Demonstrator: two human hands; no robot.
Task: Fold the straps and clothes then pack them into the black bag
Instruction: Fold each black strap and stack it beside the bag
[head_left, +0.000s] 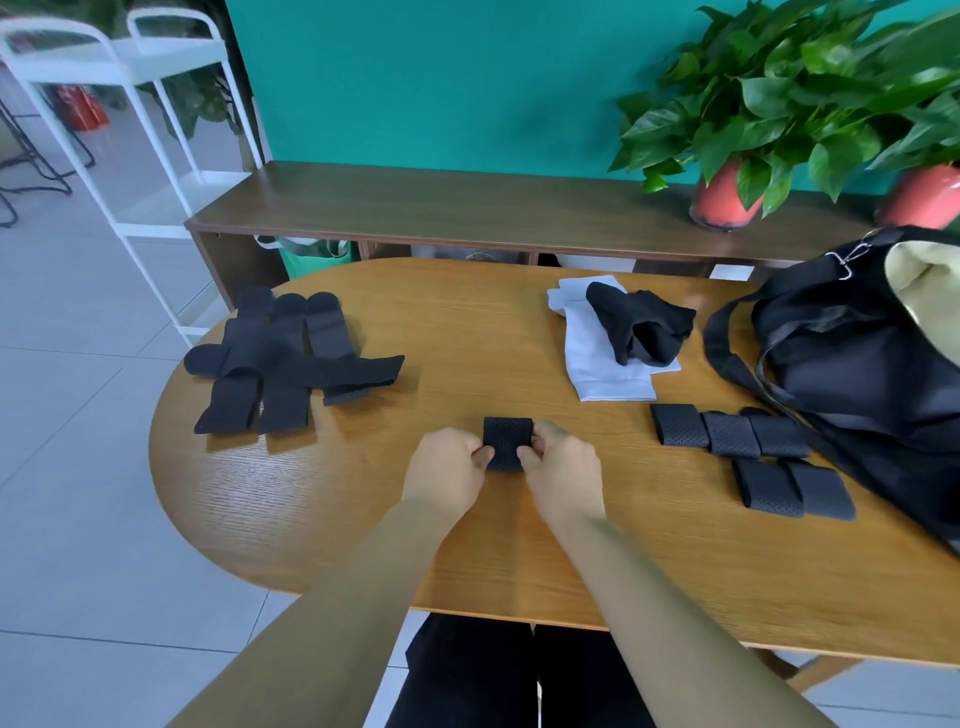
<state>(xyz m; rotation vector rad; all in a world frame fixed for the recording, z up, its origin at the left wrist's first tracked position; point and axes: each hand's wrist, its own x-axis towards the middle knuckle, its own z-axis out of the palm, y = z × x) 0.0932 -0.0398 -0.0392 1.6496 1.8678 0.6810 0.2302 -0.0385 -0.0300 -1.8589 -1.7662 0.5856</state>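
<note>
A small folded black strap (506, 439) lies on the wooden table (467, 545) in front of me. My left hand (447, 470) pinches its left edge and my right hand (563, 470) pinches its right edge. Several unfolded black straps (283, 364) lie in a loose pile at the far left. Several folded straps (748, 457) sit in two rows at the right. A crumpled black garment (641, 327) rests on a white garment (597, 364) behind them. The black bag (862, 358) stands open at the right edge, showing a pale lining.
A long low wooden bench (467, 202) runs behind the table against a teal wall. Two potted plants in red pots (724, 200) stand on it at the right. A white metal rack (135, 104) stands at the back left on the tiled floor.
</note>
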